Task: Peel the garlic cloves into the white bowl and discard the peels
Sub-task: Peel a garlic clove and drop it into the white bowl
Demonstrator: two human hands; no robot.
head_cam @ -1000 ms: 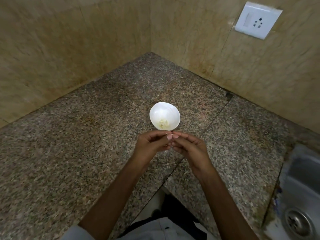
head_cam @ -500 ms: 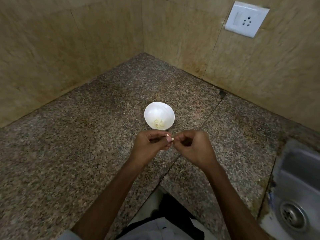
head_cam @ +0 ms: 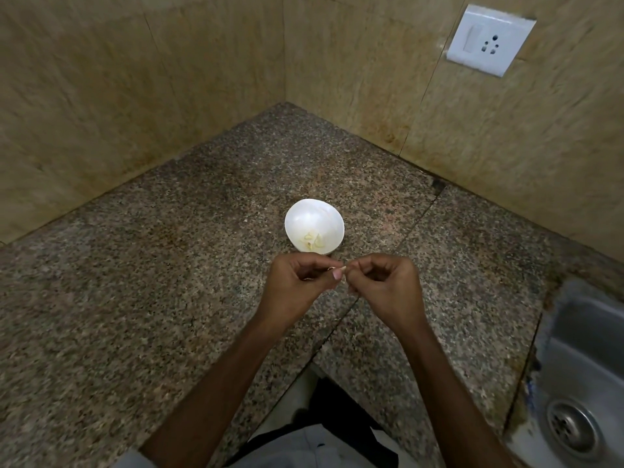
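A small pale garlic clove (head_cam: 341,268) is held in the air between the two hands, just in front of the white bowl. Only a little of it is seen, because the rest is hidden by the fingers. It is pinched by the left hand (head_cam: 297,285) between thumb and forefinger, with the other fingers curled under. The right hand (head_cam: 388,288) is curled too, and its thumb and forefinger are closed on the other end of the same clove — the two hands almost touch there. The white bowl (head_cam: 310,216) stands upright on the speckled granite counter (head_cam: 152,282), not far from the corner where two beige walls (head_cam: 169,79) meet. A few peeled cloves (head_cam: 313,242) are lying at its bottom, on the near side. On the right wall a white socket plate (head_cam: 491,40) is fixed. At the right edge a steel sink (head_cam: 591,349) is set into the counter — its drain (head_cam: 570,430) is seen low in the picture.
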